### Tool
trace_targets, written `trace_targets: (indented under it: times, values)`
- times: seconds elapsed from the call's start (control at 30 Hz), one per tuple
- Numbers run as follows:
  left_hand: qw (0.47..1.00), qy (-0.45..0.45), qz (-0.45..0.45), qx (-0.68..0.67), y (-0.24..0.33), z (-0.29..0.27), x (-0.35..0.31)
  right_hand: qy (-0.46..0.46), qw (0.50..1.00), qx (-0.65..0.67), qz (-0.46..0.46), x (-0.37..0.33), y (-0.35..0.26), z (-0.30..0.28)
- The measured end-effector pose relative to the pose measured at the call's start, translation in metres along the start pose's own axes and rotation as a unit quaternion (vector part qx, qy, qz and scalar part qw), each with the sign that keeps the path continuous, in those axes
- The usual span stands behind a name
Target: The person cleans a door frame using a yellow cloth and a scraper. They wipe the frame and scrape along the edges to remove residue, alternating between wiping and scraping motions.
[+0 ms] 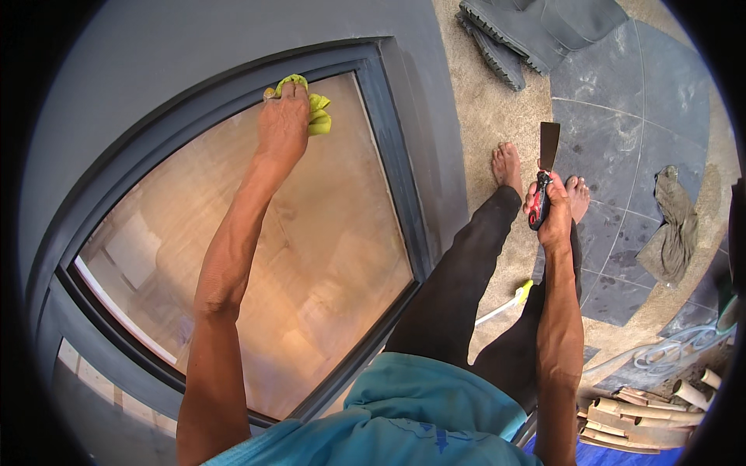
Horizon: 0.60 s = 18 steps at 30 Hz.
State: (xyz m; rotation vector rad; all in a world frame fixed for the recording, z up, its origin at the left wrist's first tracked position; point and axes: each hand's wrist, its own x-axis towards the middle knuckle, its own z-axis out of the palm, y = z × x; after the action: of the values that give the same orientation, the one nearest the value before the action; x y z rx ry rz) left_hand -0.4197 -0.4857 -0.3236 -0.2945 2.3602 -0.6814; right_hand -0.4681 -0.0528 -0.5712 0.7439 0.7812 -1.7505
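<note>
My left hand [284,123] presses a yellow-green cloth [319,116] against the glass pane [311,233], close to the corner of its dark grey frame [373,93]. The cloth is bunched under my fingers and one folded end sticks out beside them. Off to the right, my right hand [552,206] grips a putty knife [549,144] by its black and red handle. Its flat, dark blade points away from me, clear of the glass. Hazy reflections and smears show across the pane.
Black rubber boots [536,31] lie at the top right. A crumpled grey-brown cloth [674,225] rests by the dark floor tiles [602,147]. A yellow-headed tool with a white handle [522,293] lies behind my legs. Lower right are a coiled pale hose [676,351] and cut bamboo pieces [637,419].
</note>
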Motion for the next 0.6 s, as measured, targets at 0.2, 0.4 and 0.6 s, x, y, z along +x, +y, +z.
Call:
trace_targets:
  times: [0.2,0.4,0.6]
  values:
    - [0.985,0.112,-0.026,-0.130,-0.003,-0.013,-0.038,-0.019,0.993,-0.111,0.036,-0.037,0.011,0.026]
    - [0.951,0.183,-0.038,-0.248,0.008,-0.008,-0.047,-0.150,0.933,-0.326,0.000,-0.056,0.010,0.132]
    - [0.873,0.284,-0.097,-0.385,0.013,0.011,-0.050,-0.201,0.860,-0.457,-0.107,-0.036,-0.008,0.223]
